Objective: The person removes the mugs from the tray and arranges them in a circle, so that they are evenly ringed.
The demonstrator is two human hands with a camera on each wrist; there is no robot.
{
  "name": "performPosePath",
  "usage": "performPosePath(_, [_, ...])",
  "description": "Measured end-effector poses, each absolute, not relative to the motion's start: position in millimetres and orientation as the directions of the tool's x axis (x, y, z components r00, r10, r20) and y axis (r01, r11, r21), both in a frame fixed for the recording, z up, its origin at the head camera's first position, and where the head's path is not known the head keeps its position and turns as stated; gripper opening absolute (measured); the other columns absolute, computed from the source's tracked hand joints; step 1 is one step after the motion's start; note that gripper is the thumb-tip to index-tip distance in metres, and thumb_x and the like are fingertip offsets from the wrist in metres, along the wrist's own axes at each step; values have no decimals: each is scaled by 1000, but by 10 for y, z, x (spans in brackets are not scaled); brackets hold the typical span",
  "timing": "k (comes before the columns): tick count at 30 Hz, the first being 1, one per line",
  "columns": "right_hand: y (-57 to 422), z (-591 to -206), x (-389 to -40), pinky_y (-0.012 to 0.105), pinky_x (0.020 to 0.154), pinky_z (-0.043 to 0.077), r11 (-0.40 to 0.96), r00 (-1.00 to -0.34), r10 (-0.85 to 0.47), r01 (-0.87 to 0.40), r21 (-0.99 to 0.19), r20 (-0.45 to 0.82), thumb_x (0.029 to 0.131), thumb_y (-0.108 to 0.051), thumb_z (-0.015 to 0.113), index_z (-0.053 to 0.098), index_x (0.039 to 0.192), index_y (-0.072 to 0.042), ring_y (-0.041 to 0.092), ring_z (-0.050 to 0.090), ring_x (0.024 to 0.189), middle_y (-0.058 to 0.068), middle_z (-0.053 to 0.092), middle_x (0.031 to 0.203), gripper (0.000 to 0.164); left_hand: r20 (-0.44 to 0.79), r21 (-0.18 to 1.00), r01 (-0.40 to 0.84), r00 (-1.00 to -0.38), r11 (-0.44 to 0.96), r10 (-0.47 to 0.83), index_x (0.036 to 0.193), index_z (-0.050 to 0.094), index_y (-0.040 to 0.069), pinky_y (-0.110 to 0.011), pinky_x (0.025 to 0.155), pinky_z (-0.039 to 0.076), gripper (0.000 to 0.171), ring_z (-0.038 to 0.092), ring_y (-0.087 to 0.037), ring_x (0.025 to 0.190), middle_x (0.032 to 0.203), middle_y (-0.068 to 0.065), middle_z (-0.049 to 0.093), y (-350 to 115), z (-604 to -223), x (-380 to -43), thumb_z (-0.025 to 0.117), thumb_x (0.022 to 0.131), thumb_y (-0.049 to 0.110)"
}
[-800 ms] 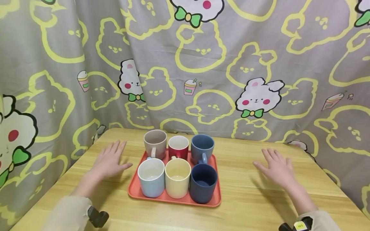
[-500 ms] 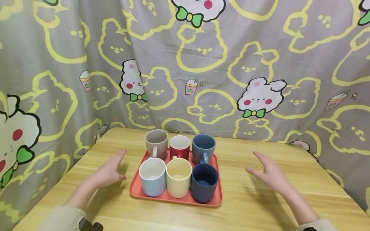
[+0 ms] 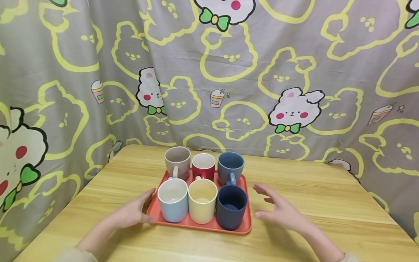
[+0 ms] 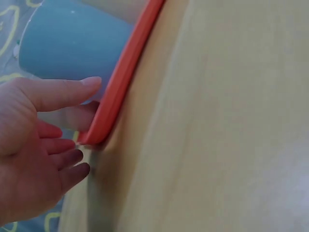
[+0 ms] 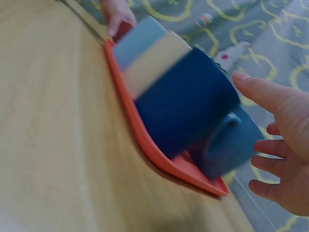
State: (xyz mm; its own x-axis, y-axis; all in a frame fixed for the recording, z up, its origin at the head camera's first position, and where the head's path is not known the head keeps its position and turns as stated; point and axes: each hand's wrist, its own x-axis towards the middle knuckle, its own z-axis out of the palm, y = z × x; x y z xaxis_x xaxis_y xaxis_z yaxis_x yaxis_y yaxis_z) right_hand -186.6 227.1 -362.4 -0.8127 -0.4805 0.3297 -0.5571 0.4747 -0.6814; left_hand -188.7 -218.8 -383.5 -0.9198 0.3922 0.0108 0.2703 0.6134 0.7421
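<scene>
A red tray (image 3: 246,225) sits on the tabletop (image 3: 353,218), nearer its left edge than its right. Six mugs stand on it. The light blue mug (image 3: 173,211), yellow mug (image 3: 202,213) and dark blue mug (image 3: 230,214) stand in front, partly hiding the gray mug (image 3: 169,167), red mug (image 3: 211,174) and blue mug (image 3: 224,174). The left hand (image 3: 132,211) is at the tray's near left corner, its grip wide; I can't tell if it touches. The right hand's (image 3: 284,213) grip is wide too, just beside the tray's right edge. A curtain (image 3: 239,120) hangs past the tabletop's far edge.
</scene>
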Motion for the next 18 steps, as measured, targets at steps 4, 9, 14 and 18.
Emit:
performPosePath(4, [2128, -3658, -1837, 38, 91, 47, 431, -796, -495, -572, -698, 347, 72, -13, 79, 38, 136, 5, 35, 47, 117, 22, 49, 130, 78, 1, 776, 247, -920, 580, 392, 138, 15, -20, -58, 104, 23, 104, 31, -48, 127, 139, -38, 28, -2170, -3888, -1885, 80, 66, 21])
performPosePath(9, [1980, -3673, -1814, 42, 89, 47, 412, -830, -446, -523, -746, 335, 72, -18, 81, 37, 136, 3, 34, 47, 118, 18, 51, 129, 81, -8, 808, 213, -928, 549, 372, 138, 15, -19, -57, 104, 25, 102, 32, -48, 126, 140, -37, 27, -2150, -3906, -1879, 79, 67, 17])
performPosePath(14, [1823, -3679, -1814, 46, 89, 47, 443, -883, -387, -430, -787, 265, 70, -25, 82, 36, 137, 4, 33, 48, 116, 18, 51, 129, 86, -2, 808, 190, -946, 558, 325, 137, 19, -19, -55, 103, 28, 98, 35, -47, 126, 139, -37, 30, -2111, -3914, -1864, 79, 66, 13])
performPosePath(18, [1704, -3686, -1823, 41, 85, 50, 471, -912, -341, -376, -798, 228, 67, -23, 84, 38, 136, 3, 33, 53, 109, 18, 52, 127, 87, 8, 808, 182, -954, 561, 299, 137, 25, -17, -54, 103, 30, 94, 37, -44, 125, 137, -34, 35, -2089, -3917, -1854, 79, 63, 7])
